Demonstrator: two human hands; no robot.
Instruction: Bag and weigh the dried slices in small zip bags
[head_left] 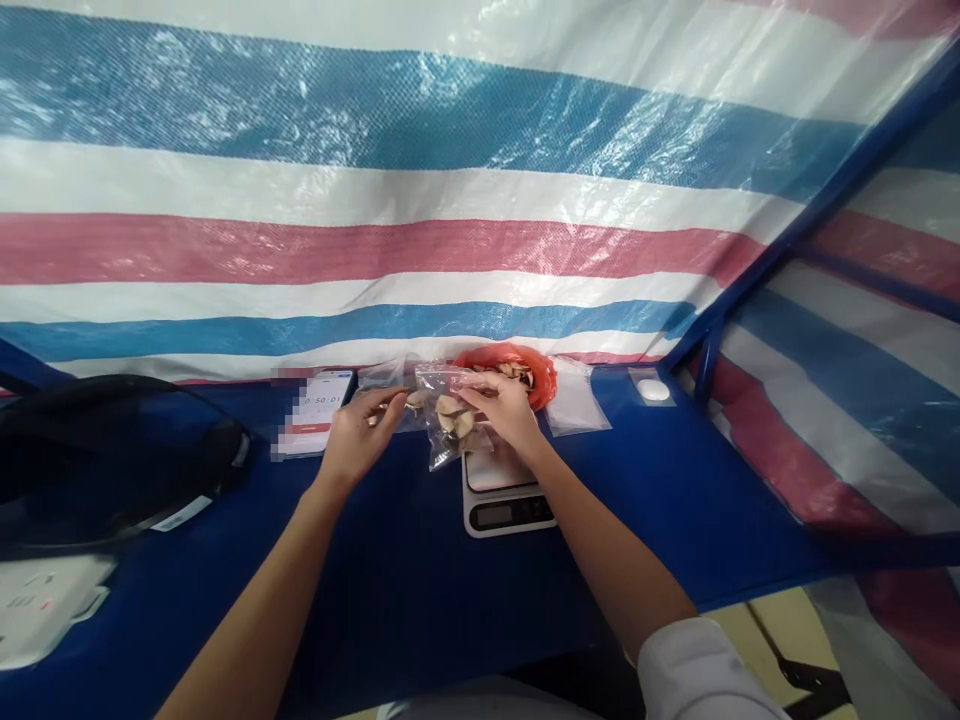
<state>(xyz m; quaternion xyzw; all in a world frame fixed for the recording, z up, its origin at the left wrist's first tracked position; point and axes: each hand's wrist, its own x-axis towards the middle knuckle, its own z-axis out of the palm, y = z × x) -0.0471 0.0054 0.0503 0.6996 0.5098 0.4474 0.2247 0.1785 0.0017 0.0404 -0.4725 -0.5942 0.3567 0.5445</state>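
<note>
Bright glare mottles the striped sheeting point(420, 190); the blue tabletop point(420, 590) looks dimmer.

Taking the middle of your view as the clock's centre, the black, rounded, see-through object point(127, 450) at nine o'clock and the white plastic socket block point(45, 610) at eight were cut off by the picture's edge. Your bare left hand point(364, 425) pinched something too small to tell. Your bare right hand point(514, 410) hid the right side of the clear plastic zip bag point(442, 440) and part of the round, red plastic bag point(550, 375); with the zip bag, it covered most of the flat white scale point(502, 500) at six o'clock, whose digits were unreadable. The light-coloured sleeve point(705, 670) at five ran off below.
</note>
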